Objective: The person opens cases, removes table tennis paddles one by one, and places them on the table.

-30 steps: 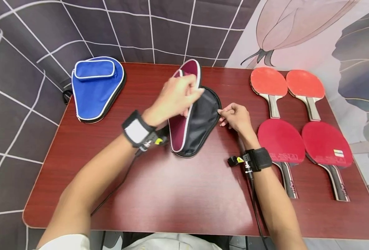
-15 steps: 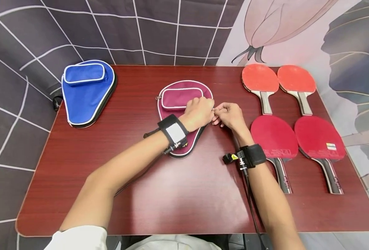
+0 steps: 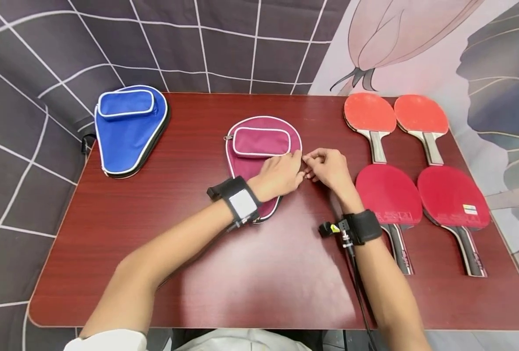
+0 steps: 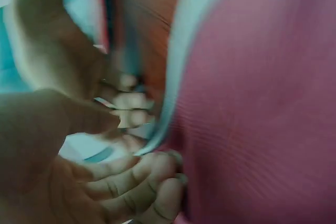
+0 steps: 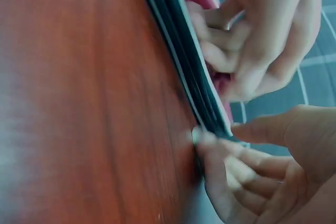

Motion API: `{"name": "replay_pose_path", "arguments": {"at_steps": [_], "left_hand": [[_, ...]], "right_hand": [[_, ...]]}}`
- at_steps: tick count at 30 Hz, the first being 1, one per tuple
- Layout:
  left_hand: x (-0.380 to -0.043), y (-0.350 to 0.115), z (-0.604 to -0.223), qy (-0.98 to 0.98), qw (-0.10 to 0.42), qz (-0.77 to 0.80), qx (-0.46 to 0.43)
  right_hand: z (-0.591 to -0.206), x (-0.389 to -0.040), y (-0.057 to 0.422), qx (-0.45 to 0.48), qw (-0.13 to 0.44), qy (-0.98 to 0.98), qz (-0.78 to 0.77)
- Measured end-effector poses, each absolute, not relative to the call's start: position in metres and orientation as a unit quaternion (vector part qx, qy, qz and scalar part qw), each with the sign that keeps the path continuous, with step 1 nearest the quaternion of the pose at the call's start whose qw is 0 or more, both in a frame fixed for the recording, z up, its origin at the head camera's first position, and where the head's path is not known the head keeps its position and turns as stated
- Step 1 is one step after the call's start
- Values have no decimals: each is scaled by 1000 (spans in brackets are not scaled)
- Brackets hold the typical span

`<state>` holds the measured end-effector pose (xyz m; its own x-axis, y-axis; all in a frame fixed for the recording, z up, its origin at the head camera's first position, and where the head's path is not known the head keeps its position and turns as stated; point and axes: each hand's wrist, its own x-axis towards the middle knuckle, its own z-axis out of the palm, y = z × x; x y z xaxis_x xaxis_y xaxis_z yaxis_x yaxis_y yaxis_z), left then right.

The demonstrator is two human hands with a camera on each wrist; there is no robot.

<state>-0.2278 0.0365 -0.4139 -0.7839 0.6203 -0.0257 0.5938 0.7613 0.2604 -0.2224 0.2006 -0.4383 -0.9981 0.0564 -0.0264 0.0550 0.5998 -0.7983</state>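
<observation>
A maroon table tennis bat case [image 3: 261, 141] with white piping and a small front pocket lies flat on the table. My left hand [image 3: 279, 176] lies across its right side, fingers curled at the case's edge; in the left wrist view the fingertips [image 4: 165, 169] bunch the maroon fabric. Close beside it, my right hand [image 3: 329, 168] pinches the case's right edge. The right wrist view shows the black zipped side [image 5: 184, 61] of the case between thumb and fingers there. Whether a zip pull is in that pinch is hidden.
At the back left lies a blue bat case [image 3: 129, 129]. On the right are orange-red bats [image 3: 370, 113] at the back and darker red bats [image 3: 389, 195] in front, near my right forearm. A cable [image 3: 359, 287] trails from the right wristband.
A second ago my left hand held the maroon flap raised over the black half. The flap has come down, and the left hand has moved right and down to the edge beside the right hand.
</observation>
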Motion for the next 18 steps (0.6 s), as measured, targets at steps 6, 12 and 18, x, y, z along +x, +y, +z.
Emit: {"name": "replay_pose_path", "arguments": {"at_steps": [6, 12, 18], "left_hand": [[-203, -33, -408, 886, 5, 167, 431], [-198, -92, -431, 866, -7, 121, 485], [-204, -118, -449, 870, 11, 112, 480]], "right_hand": [[-428, -182, 181, 119, 98, -941, 302], [-440, -154, 165, 261, 42, -939, 218], [-449, -162, 155, 288, 12, -936, 200]]}}
